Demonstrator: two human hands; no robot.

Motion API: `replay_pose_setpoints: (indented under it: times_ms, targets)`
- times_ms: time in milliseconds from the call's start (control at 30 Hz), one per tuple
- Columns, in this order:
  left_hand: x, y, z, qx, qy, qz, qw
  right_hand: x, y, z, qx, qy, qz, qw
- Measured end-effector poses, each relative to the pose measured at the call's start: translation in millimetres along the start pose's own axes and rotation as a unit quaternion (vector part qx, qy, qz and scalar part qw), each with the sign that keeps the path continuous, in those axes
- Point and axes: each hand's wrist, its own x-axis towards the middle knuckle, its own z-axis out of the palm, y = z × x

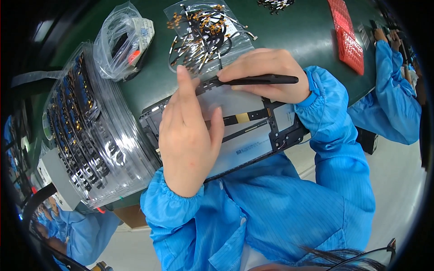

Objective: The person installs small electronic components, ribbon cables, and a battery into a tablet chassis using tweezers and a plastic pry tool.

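An opened tablet-like device [248, 148] with a black frame and silvery panels lies slanted before me, at the table's near edge. My left hand [187, 135] is spread over its left part, fingers stretched toward the far edge and thumb apart. My right hand [269, 74] pinches a slim black pen-like tool [271, 80], its thick end pointing right. The tool's thin end reaches the far edge of the frame, where my fingertips partly hide it. A black strip with a gold-coloured patch [242, 118] crosses the panels.
Clear plastic trays [122, 158] holding dark flex parts are stacked at the left. Beyond the device lies a bag with flex cables [203, 38]. A clear plastic bag [118, 43] stands far left, red bubble wrap [347, 40] far right. Co-workers' blue sleeves [391, 90] show at both sides.
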Motion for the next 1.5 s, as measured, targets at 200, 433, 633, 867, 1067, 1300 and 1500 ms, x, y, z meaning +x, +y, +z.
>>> replay_pose_setpoints:
  times_ms: [200, 433, 633, 867, 1067, 1300, 1500]
  targets:
    - [-0.5, -1.2, 0.8, 0.002, 0.008, 0.012, 1.000, 0.2, -0.6, 1.8, 0.023, 0.029, 0.019, 0.999]
    - [-0.1, -2.0, 1.0, 0.011, 0.010, 0.025, 1.000, -0.5, 1.5, 2.2, 0.026, 0.033, 0.023, 0.999]
    - [-0.1, -2.4, 1.3, 0.012, 0.010, 0.030, 0.999, -0.1, 1.8, 1.7, 0.022, 0.028, 0.014, 0.999]
    - [0.9, -2.2, 2.0, -0.012, 0.008, 0.024, 1.000, -1.6, 0.4, -1.5, 0.027, 0.022, 0.023, 0.999]
    - [2.4, -0.4, -3.6, -0.015, 0.000, 0.010, 1.000, 0.2, -1.2, -2.4, 0.023, 0.007, 0.023, 0.999]
    - [-44.5, 26.3, -59.5, -0.007, 0.006, 0.132, 0.991, -3.5, -7.2, -9.1, 0.145, 0.080, -0.053, 0.985]
    - [-54.0, -3.4, -136.1, 0.143, 0.039, 0.068, 0.987, -37.0, -32.8, -30.7, 0.109, 0.235, -0.032, 0.965]
